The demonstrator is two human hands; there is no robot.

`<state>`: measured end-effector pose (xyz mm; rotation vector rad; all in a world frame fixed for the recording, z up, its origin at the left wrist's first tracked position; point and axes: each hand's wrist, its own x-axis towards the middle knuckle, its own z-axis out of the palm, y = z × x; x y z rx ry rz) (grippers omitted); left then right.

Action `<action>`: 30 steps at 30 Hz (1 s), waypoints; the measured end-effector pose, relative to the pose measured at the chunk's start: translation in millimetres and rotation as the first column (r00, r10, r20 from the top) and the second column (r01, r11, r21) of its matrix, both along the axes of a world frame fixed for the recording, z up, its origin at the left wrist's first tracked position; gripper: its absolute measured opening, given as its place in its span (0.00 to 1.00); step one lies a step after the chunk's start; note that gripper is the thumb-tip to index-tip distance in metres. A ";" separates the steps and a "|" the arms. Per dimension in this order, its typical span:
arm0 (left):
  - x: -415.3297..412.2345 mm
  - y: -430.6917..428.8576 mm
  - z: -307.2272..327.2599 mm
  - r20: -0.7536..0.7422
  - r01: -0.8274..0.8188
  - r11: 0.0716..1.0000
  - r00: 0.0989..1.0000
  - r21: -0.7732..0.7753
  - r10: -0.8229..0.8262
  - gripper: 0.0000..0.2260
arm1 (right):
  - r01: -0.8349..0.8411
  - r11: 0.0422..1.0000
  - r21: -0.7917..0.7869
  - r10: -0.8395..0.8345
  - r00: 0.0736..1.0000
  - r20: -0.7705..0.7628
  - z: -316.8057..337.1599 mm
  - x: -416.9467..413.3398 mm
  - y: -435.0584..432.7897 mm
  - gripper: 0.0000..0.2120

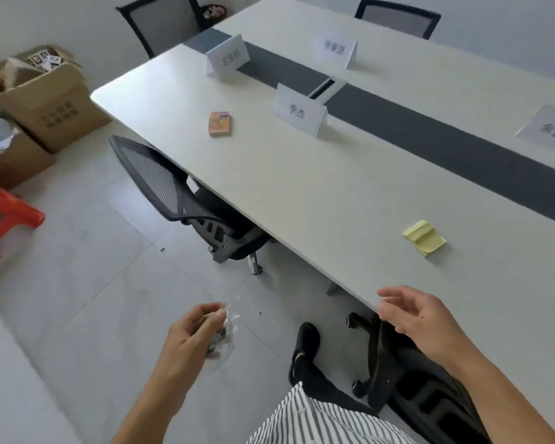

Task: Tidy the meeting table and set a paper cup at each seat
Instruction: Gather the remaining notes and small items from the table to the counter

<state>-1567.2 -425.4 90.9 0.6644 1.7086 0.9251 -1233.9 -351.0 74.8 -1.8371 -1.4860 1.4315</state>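
- Head view: the left hand (189, 331) has its fingers curled, pinching a crumpled clear wrapper (223, 334) over the floor (93, 283).
- The right hand (420, 318) has its fingers loosely spread and holds nothing, over the tabletop (302, 193) edge.
- Yellow sticky notes (425, 237) lie beyond the right fingers.
- An orange box (220, 123) lies well beyond the left fingers.

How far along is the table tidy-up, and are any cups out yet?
Early. Name cards stand in place. Left hand grips a clear wrapper; right hand is free. Remaining: orange box and yellow sticky notes lie on the table, and no paper cups show at any seat.
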 end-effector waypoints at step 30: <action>-22.9 233.6 21.6 -0.067 0.247 0.969 0.967 -0.012 -0.247 0.06 | 0.419 0.906 0.061 -0.419 0.908 -0.020 -84.8 -9.0 224.8 0.15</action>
